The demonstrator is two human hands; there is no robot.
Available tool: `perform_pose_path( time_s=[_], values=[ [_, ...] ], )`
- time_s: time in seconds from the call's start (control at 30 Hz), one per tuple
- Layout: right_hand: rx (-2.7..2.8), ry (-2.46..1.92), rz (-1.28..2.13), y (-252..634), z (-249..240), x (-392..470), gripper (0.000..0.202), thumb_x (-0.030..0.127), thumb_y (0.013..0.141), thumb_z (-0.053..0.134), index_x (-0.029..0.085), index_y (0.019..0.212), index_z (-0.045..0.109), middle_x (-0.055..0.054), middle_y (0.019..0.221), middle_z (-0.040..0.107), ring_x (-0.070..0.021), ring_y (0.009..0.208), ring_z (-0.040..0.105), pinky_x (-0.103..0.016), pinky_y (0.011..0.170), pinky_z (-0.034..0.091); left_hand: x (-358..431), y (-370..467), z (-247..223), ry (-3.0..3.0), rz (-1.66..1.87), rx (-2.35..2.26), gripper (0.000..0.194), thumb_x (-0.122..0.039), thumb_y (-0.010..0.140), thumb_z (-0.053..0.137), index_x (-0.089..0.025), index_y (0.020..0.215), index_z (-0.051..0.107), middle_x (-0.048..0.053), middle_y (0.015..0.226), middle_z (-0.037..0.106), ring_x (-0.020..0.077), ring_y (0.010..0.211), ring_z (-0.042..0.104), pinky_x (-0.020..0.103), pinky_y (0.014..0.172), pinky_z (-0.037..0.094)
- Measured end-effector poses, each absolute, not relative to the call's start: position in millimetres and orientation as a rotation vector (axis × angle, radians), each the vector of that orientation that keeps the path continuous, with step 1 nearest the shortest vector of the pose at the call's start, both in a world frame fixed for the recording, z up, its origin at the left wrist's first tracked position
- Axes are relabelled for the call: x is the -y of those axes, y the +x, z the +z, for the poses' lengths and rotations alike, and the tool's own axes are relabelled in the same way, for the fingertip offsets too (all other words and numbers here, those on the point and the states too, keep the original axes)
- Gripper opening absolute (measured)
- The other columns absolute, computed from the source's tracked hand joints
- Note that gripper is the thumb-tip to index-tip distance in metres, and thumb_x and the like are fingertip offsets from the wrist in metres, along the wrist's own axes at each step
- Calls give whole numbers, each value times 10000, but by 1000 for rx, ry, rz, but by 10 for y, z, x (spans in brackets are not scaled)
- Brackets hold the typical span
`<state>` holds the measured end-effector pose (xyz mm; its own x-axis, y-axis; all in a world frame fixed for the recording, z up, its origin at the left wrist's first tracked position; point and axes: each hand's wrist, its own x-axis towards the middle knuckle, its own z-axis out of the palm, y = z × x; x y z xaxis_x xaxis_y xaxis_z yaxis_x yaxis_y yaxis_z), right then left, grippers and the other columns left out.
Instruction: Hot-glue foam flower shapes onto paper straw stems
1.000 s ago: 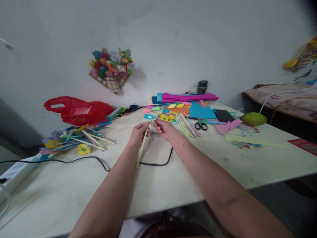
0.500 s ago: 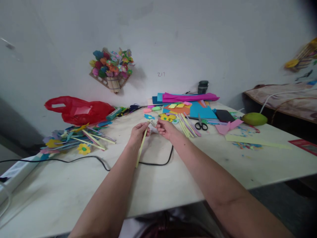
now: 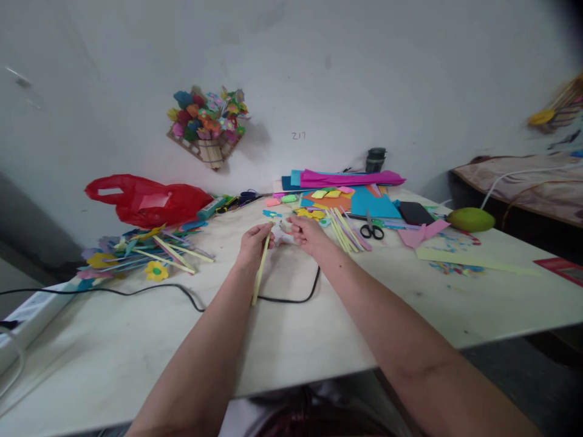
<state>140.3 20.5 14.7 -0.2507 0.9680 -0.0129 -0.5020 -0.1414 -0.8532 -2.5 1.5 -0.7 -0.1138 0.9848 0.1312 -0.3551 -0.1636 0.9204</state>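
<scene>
My left hand (image 3: 253, 244) pinches a thin pale-yellow paper strip (image 3: 260, 274) near its top end. The strip slants down toward me beside my wrist. Just to the right, my right hand (image 3: 310, 235) is closed with its fingertips together; whatever they hold is too small to make out. A whitish object (image 3: 283, 237) shows between the hands, its kind unclear. Beyond the fingers lie a blue flower cutout (image 3: 272, 213) and yellow flower cutouts (image 3: 310, 214). A black cable (image 3: 291, 301) curves on the table under my forearms.
Scissors (image 3: 372, 230) lie right of a bundle of paper strips (image 3: 344, 230). Finished paper flowers (image 3: 156, 271) and a red plastic bag (image 3: 155, 203) are at left. Coloured sheets (image 3: 373, 203), a black phone-like object (image 3: 415, 212) and a green-yellow fruit (image 3: 470, 219) occupy the back right.
My right hand has shifted slightly right, widening the gap between my fingertips. My left hand still holds the yellow strip. The whole view has shifted a little.
</scene>
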Motion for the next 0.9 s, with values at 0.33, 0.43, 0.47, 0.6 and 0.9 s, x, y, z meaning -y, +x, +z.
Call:
perform_pose_path(
  time_s=[0.33,0.43,0.47,0.6,0.9],
  values=[
    [716,-936,1590,1478,154,-244,129,151,817,456,145,691,485,12,494,523,-13,308,242,-144,283,122,-61,-93,-32,891,1633,-837,262,-282,573,736,-133,718,576,-27,492,532,57,409,474,168,412,373],
    [987,-916,1775,1357,162,-141,54,122,765,517,113,716,538,-58,617,631,-14,334,318,-140,278,118,-50,-83,-19,889,1638,-821,256,-273,582,729,-135,733,575,-29,503,535,57,416,480,168,423,383],
    [1078,-889,1823,1317,161,-108,37,126,754,531,111,731,556,-64,647,647,-16,341,337,-139,278,122,-44,-81,-13,891,1639,-821,260,-275,584,728,-135,740,575,-27,510,539,59,416,482,172,423,385],
    [1393,-900,1829,1230,119,-48,60,172,719,595,119,746,588,-55,652,659,-21,350,382,-129,282,148,-20,-83,4,879,1637,-831,275,-281,586,729,-133,749,565,-26,517,546,63,405,481,174,405,378],
    [1466,-863,1795,1281,49,-108,152,223,726,624,144,666,510,83,427,419,-5,309,223,-135,299,112,-18,-89,21,786,1661,-873,230,-266,631,707,-125,758,579,-1,565,586,80,468,554,180,470,444]
  ],
)
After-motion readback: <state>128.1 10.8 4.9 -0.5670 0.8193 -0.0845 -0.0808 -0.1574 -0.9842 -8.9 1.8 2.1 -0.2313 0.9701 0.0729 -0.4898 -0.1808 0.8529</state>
